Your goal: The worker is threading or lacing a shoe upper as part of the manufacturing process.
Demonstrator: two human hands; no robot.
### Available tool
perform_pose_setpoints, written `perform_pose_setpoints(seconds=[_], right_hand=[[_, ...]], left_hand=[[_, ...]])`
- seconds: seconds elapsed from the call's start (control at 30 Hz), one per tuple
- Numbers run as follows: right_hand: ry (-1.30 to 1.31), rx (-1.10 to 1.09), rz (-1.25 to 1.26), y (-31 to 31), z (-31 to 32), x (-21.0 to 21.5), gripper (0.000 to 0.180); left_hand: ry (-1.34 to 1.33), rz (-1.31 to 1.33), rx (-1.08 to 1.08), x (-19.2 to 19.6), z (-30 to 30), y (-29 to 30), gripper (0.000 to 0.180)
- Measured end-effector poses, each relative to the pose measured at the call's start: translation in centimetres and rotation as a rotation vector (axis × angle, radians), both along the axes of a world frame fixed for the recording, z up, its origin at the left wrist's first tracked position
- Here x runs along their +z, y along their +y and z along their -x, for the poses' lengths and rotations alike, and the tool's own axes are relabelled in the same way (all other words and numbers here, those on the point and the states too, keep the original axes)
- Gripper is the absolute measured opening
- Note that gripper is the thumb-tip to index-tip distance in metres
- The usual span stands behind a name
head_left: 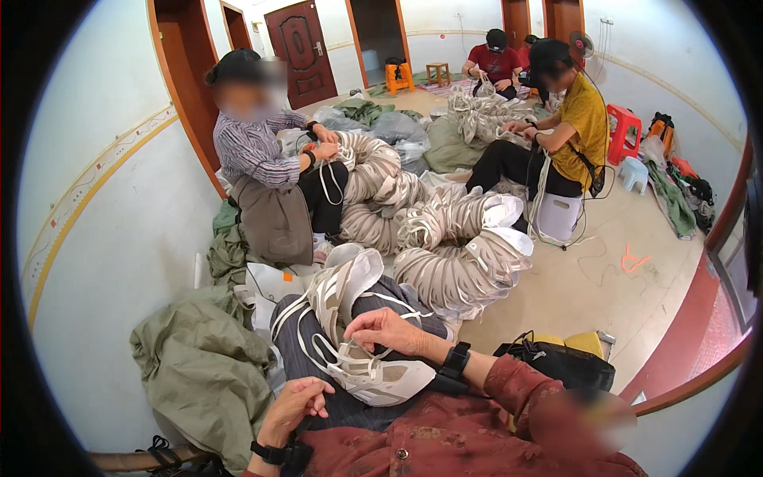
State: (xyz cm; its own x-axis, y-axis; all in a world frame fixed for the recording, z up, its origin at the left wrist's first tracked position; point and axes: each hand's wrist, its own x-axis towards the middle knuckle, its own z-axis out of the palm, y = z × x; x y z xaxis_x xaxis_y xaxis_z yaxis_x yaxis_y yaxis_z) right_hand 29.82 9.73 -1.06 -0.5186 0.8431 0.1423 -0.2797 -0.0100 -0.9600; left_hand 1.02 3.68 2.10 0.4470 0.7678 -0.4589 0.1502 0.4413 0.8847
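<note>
Across my lap lies a beige and white shoe upper (385,383), its pale laces looping loosely over the dark striped cloth (310,381) on my legs. My right hand (389,330) is above it, thumb and forefinger pinched on a white shoelace (347,350). To the left of that upper is my left hand (300,404), fingers loosely bent and slightly apart, with nothing visible in them. Farther up my lap rests a second group of shoe uppers (343,288), with long laces trailing down. Both wrists wear black bands.
Long curved stacks of nested shoe uppers (461,274) cover the floor ahead. A person in a striped shirt (258,147) sits front left, another in yellow (584,131) front right. Green cloth (203,370) is heaped at left; a black bag (560,362) lies at right.
</note>
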Motion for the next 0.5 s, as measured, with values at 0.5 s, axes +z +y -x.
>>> perform_pose_setpoints(seconds=[0.5], right_hand=[[0.024,-0.030,-0.079,0.1,0.5,-0.6,0.016]], left_hand=[[0.021,-0.008,0.012,0.6,-0.2,-0.4,0.025]])
